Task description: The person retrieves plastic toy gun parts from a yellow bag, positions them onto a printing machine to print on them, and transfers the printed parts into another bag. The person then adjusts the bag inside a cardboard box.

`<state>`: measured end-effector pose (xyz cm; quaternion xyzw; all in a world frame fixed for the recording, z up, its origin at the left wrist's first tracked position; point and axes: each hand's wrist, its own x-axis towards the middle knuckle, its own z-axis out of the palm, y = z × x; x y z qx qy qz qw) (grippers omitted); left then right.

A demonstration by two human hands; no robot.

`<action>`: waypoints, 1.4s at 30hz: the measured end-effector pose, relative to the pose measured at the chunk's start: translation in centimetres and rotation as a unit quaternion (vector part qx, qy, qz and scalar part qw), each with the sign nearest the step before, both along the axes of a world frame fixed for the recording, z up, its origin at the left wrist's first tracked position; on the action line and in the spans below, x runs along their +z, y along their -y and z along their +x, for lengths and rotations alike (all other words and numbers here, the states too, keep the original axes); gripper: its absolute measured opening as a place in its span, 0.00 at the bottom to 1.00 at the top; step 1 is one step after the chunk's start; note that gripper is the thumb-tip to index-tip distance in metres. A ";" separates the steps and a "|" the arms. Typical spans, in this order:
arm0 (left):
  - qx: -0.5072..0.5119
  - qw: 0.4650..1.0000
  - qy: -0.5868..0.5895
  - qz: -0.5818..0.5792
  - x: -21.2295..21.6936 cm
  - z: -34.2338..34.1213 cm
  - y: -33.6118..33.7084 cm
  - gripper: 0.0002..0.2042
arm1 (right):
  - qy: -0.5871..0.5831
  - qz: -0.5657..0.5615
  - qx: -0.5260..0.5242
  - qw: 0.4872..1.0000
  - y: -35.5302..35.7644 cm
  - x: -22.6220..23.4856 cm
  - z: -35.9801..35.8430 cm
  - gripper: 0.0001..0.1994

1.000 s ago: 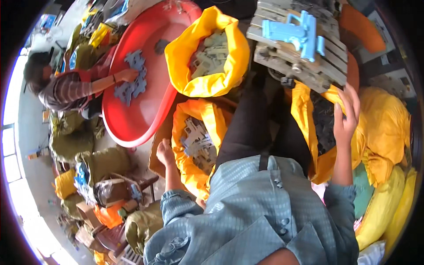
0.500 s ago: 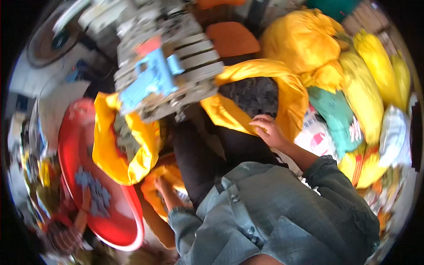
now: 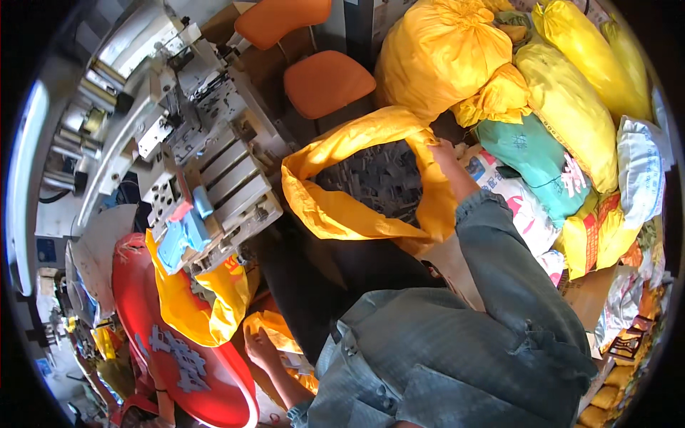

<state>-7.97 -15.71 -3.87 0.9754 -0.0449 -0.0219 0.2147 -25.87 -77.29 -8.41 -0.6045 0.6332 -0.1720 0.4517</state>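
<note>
My right hand (image 3: 446, 155) is closed on the right rim of an open yellow sack (image 3: 335, 226). Many small dark grey pieces (image 3: 378, 182) lie inside this sack. My left hand (image 3: 260, 349) hangs low beside an orange-yellow bag (image 3: 275, 328), fingers loosely extended and holding nothing that I can see. A smaller open yellow sack (image 3: 175, 314) stands left of my legs. Above it, light-blue plastic pieces (image 3: 184, 239), one of them gun-shaped, lie on the slatted metal end of a machine (image 3: 228, 167).
A red tub (image 3: 135, 285) at the left holds grey-blue pieces (image 3: 175, 360); a co-worker's arm (image 3: 164, 406) is beside it. An orange chair (image 3: 328, 84) stands beyond the sack. Full yellow sacks (image 3: 442, 57) and a green sack (image 3: 524, 153) are piled at the right.
My right hand has moved from above the sack's near side to its right rim and taken hold. The view has shifted, with more of the machine visible. My left hand stays low.
</note>
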 end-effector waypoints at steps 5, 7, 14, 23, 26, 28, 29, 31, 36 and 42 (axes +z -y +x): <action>-0.107 0.989 0.031 -0.098 2.7 0.6 8.4 0.13 | 0.277 0.104 0.054 0.954 -8.8 4.7 0.0 0.19; -0.081 0.989 -0.038 -0.116 2.9 0.0 11.1 0.13 | 0.256 0.129 0.110 0.952 -12.3 7.2 -1.2 0.19; -0.306 0.946 -0.046 -0.101 3.2 0.4 17.2 0.10 | 0.169 0.042 0.290 0.941 -4.5 11.4 -1.5 0.20; -0.294 0.953 -0.034 -0.056 3.0 0.0 17.3 0.09 | -0.003 -0.228 0.071 0.971 6.6 8.3 0.1 0.16; -0.249 0.964 -0.072 -0.058 2.6 0.2 15.7 0.09 | -0.110 -0.577 0.163 0.793 3.5 6.4 0.9 0.18; -0.200 0.973 -0.105 -0.044 2.3 0.1 14.5 0.10 | 0.085 -0.449 0.287 0.842 -1.3 2.9 2.4 0.11; -0.207 0.972 -0.100 -0.044 2.3 0.1 13.9 0.10 | 0.060 -0.367 0.383 0.846 -2.5 0.8 3.1 0.08; -0.190 0.972 -0.140 -0.021 2.3 0.0 13.1 0.10 | -0.154 -0.120 0.419 0.887 -3.9 -4.6 4.2 0.17; -0.199 0.973 -0.114 0.001 4.0 -0.2 12.1 0.10 | -0.272 -0.002 0.218 0.937 -5.0 -17.7 3.2 0.32; -0.264 0.960 -0.073 -0.057 5.1 0.9 16.5 0.09 | -0.198 -0.032 0.244 0.949 -4.6 -15.4 4.2 0.21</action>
